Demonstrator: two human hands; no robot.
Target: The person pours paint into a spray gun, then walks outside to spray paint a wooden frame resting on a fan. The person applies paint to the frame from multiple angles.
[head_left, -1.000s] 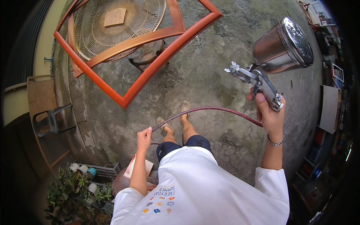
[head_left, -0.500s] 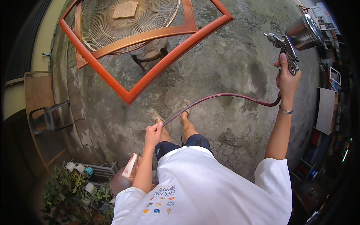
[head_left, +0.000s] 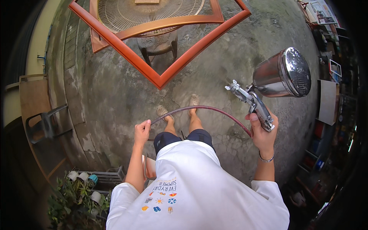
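My right hand (head_left: pixel 261 134) is closed round the handle of a chrome spray gun (head_left: pixel 251 100) with a large metal cup (head_left: pixel 270 76) on top. A dark red hose (head_left: pixel 207 108) curves leftward from near that hand to my left hand (head_left: pixel 142 132), whose fingers pinch it. Ahead and higher in the picture, an orange-brown rectangular frame (head_left: pixel 134 63) with a mitred corner overlaps a lighter bronze-painted frame (head_left: pixel 172 20). Both rest over a round wire fan guard (head_left: pixel 126 15) that carries a small wooden block (head_left: pixel 147 1), above a dark stool-like support (head_left: pixel 157 45).
Concrete floor (head_left: pixel 103 107) surrounds my feet. At left stand a grey plastic chair (head_left: pixel 48 122) and a wooden board (head_left: pixel 32 96). Potted plants (head_left: pixel 67 199) and a crate are at lower left. Along the right edge are shelves, clutter and a pale panel (head_left: pixel 326 103).
Over the last half second the spray gun has come down and leftward, tilting its cup nearer. My left hand has shifted left. The frames sit higher and further right in view.
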